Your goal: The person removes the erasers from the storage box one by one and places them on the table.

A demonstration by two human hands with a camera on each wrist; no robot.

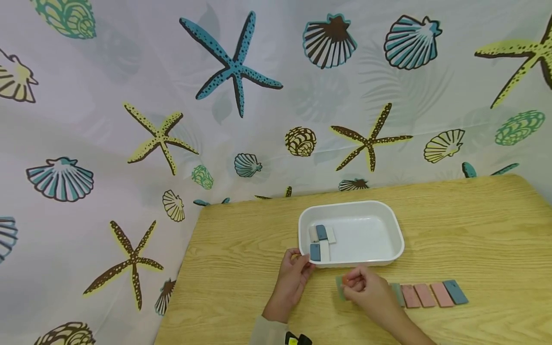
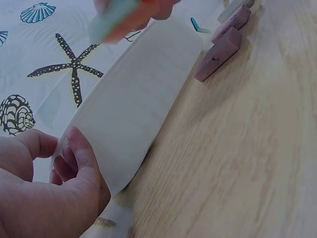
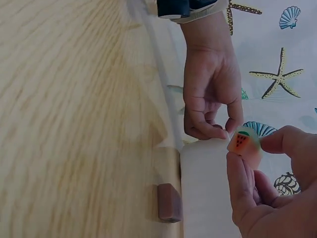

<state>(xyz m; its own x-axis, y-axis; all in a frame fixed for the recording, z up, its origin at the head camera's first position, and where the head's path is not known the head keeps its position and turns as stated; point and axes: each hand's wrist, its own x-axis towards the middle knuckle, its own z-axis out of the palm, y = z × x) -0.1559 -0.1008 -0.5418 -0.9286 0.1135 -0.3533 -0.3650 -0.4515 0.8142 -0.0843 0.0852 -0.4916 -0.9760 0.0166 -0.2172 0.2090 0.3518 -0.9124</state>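
Note:
My left hand [image 1: 293, 280] grips the near left corner of a white plastic tray [image 1: 358, 262]; in the left wrist view its thumb and fingers pinch the rim. My right hand [image 1: 366, 290] pinches a small orange-and-green eraser [image 3: 242, 143] between thumb and fingers, just in front of the tray's near side. A printed fruit pattern with dark specks shows on its face in the right wrist view. Inside the tray, at its left end, lie several erasers, among them a blue one [image 1: 321, 232] and a white one [image 1: 325, 250].
Right of my right hand, a row of erasers lies on the wooden table [image 1: 474, 230]: a greenish one [image 1: 397, 294], three pink ones, including one at the row's middle [image 1: 424, 295], and a blue one [image 1: 455, 292] at the right end. A shell-and-starfish curtain [image 1: 276, 120] hangs behind.

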